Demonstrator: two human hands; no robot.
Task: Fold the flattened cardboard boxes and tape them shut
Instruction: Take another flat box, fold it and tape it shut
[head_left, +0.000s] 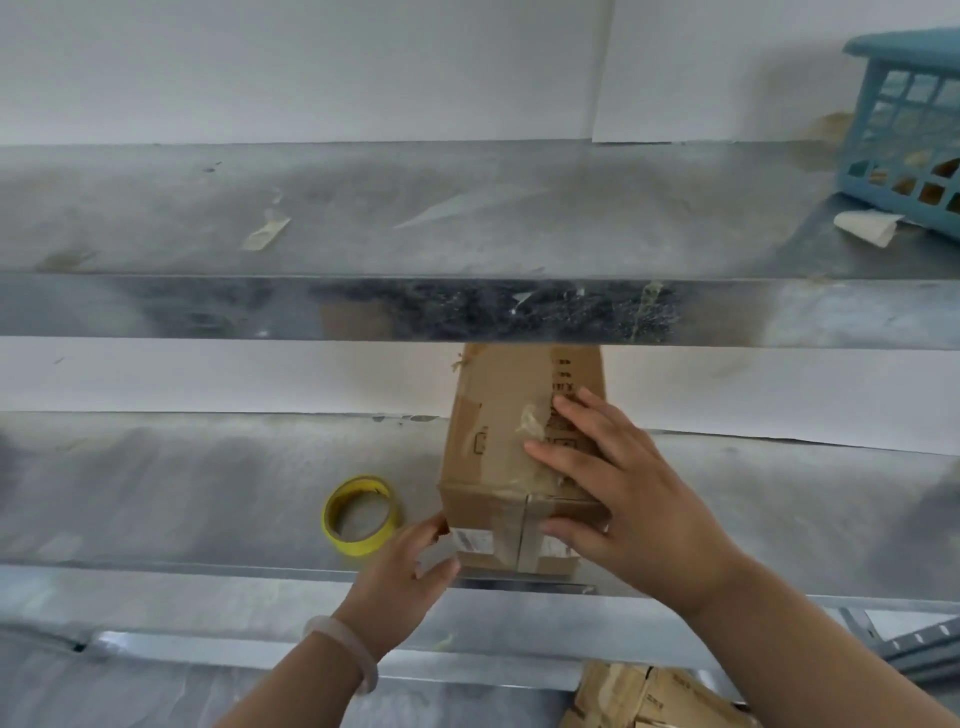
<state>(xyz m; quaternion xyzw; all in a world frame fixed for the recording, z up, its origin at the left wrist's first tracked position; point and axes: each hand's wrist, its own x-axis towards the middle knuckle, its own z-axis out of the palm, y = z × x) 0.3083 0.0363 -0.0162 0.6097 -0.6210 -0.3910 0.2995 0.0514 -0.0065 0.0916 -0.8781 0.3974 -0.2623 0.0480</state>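
Taped Box Braced on Lower Shelf

Cardboard box (493, 415) upright on lower metal shelf (208, 493), just right of yellow tape roll (358, 543). Right hand (623, 499) flat on box top, fingers straight and spread. Left hand (400, 577) touching front left corner, fingers loosely bent

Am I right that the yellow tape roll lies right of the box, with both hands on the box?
Not quite: the head view shows the yellow tape roll left of the box; left hand and right hand touch it.
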